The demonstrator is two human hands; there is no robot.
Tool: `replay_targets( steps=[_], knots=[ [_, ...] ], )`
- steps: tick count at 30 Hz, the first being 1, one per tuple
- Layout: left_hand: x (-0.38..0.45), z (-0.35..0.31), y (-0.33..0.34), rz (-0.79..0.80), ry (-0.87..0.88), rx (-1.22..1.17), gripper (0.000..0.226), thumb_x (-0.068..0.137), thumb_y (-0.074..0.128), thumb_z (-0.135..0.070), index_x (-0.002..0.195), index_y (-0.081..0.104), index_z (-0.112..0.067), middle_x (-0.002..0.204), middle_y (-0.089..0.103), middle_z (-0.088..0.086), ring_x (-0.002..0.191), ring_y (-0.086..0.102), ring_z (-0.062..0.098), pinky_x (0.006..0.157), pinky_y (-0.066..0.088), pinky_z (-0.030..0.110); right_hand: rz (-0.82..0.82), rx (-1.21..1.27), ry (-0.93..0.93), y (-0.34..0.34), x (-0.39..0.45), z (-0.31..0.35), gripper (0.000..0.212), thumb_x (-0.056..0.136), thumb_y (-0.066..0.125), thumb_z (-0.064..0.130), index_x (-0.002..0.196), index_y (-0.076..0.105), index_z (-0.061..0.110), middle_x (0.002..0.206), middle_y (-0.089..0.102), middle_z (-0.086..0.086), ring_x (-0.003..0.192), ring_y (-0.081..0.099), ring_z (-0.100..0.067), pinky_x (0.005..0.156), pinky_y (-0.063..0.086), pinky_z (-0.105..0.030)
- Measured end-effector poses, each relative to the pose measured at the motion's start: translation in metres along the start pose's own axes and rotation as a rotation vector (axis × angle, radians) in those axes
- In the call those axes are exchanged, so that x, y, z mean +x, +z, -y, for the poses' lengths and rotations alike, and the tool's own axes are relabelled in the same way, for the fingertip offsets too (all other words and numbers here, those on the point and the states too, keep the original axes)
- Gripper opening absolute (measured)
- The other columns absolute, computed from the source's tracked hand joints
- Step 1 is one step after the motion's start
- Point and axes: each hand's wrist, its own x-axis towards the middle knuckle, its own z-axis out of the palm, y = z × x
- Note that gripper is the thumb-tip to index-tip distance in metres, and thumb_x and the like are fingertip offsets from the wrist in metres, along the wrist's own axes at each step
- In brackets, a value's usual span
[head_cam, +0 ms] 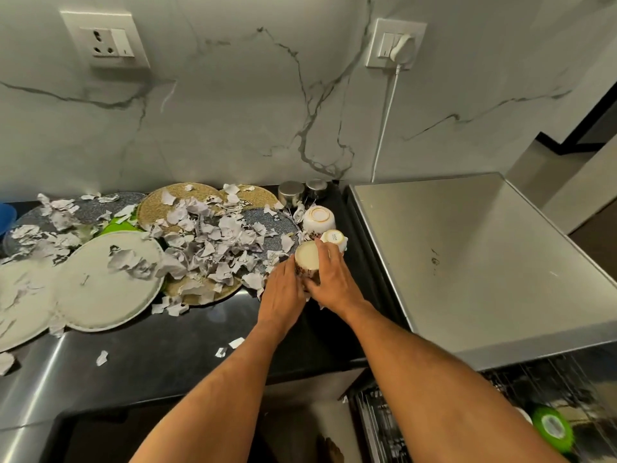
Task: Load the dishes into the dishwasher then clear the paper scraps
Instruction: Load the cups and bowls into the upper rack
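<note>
Three white floral cups stand upside down on the black counter's right side. Both hands hold the nearest cup point(306, 259): my left hand point(283, 290) grips its left side, my right hand point(329, 279) wraps its right side. Just behind stand a small cup point(334, 237) and a larger one point(319, 218). A heap of torn paper scraps point(207, 242) covers round placemats and white plates point(107, 282) to the left. The dishwasher rack point(500, 412) shows at bottom right, pulled out below a steel appliance top point(474, 255).
Two steel tins point(292, 192) stand against the marble wall. A green bowl point(551, 427) sits in the rack. A few loose scraps point(101, 357) lie near the counter's front edge. A white cable point(384, 128) hangs from a wall socket.
</note>
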Motion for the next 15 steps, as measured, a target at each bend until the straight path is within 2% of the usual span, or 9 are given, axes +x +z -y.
replay_targets(
  steps=[4, 10, 15],
  knots=[
    [0.0, -0.004, 0.001, -0.028, -0.016, -0.071, 0.047, 0.101, 0.04, -0.018, 0.147, 0.039, -0.013, 0.136, 0.054, 0.007, 0.124, 0.05, 0.021, 0.109, 0.04, 0.038, -0.043, 0.04, -0.011, -0.003, 0.0, -0.003, 0.094, 0.083, 0.08, 0.038, 0.155, 0.027, 0.012, 0.143, 0.037, -0.008, 0.135, 0.042, -0.026, 0.11, 0.043, -0.039],
    [-0.016, -0.015, -0.006, -0.037, 0.106, -0.128, 0.041, 0.102, 0.042, -0.018, 0.143, 0.042, -0.016, 0.133, 0.055, 0.004, 0.121, 0.049, 0.018, 0.106, 0.042, 0.037, -0.145, 0.008, -0.026, -0.017, -0.029, 0.0, 0.091, 0.08, 0.084, 0.036, 0.152, 0.033, 0.01, 0.145, 0.041, -0.009, 0.134, 0.045, -0.026, 0.106, 0.047, -0.039],
    [-0.044, -0.037, -0.015, -0.033, 0.219, -0.167, 0.043, 0.104, 0.044, -0.017, 0.146, 0.041, -0.013, 0.138, 0.053, 0.007, 0.125, 0.048, 0.018, 0.105, 0.037, 0.028, -0.258, -0.011, -0.008, -0.038, -0.074, 0.011, 0.091, 0.076, 0.088, 0.035, 0.148, 0.035, 0.013, 0.139, 0.044, -0.007, 0.127, 0.05, -0.022, 0.101, 0.05, -0.034]
  ],
)
